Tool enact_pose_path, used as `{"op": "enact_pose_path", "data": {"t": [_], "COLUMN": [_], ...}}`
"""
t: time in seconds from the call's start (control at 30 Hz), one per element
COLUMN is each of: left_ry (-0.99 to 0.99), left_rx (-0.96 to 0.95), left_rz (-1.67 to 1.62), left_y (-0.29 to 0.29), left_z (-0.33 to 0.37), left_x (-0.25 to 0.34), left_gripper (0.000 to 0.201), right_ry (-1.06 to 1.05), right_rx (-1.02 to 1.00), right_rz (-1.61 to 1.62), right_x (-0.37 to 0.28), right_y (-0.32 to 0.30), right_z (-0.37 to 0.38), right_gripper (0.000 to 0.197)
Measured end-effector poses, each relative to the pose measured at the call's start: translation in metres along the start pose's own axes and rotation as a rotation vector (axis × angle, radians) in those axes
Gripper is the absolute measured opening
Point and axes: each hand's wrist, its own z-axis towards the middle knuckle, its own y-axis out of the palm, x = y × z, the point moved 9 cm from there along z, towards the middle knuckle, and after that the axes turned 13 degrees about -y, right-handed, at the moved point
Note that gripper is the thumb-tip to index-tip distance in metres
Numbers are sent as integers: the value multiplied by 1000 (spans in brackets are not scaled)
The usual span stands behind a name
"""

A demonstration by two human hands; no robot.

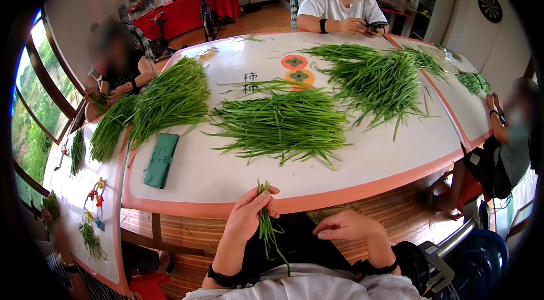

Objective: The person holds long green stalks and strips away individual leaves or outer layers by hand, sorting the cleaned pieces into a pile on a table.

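My left hand [252, 209], just off the table's near edge, is closed around a small bunch of garlic chives [266, 226]; the stalks stick up above the fingers and the long ends hang toward my lap. To its right, my right hand [347, 225] is held over my lap with fingers loosely stretched and apart, holding nothing. Across the table edge from my hands lies a broad heap of garlic chives [283, 124]. A green wallet-like case [161, 161] lies left of that heap.
More chive heaps lie at the left [173, 93] and right [374, 79] of the white table [226, 184]. One person [340, 8] opposite holds a phone [375, 28]; another person [116, 67] at left handles greens. A person [513, 135] sits at right. A colourful beaded strap [97, 198] lies at left.
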Motion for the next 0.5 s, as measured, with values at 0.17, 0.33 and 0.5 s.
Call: {"op": "enact_pose_path", "data": {"t": [0.17, 0.33, 0.5], "left_ry": [21, 11, 9], "left_rx": [5, -8, 1], "left_rz": [-1, -12, -31], "left_y": [0, -1, -4], "left_z": [-1, -5, -6], "left_x": [1, 0, 1], "left_gripper": [22, 23, 22], "right_ry": [-51, -170, -111], "right_rx": [600, 955, 912], "right_rz": [-58, -727, -901], "right_x": [-46, -42, -34], "right_y": [-90, -146, -139], "right_z": [14, 27, 44], "right_gripper": [18, 12, 10]}}
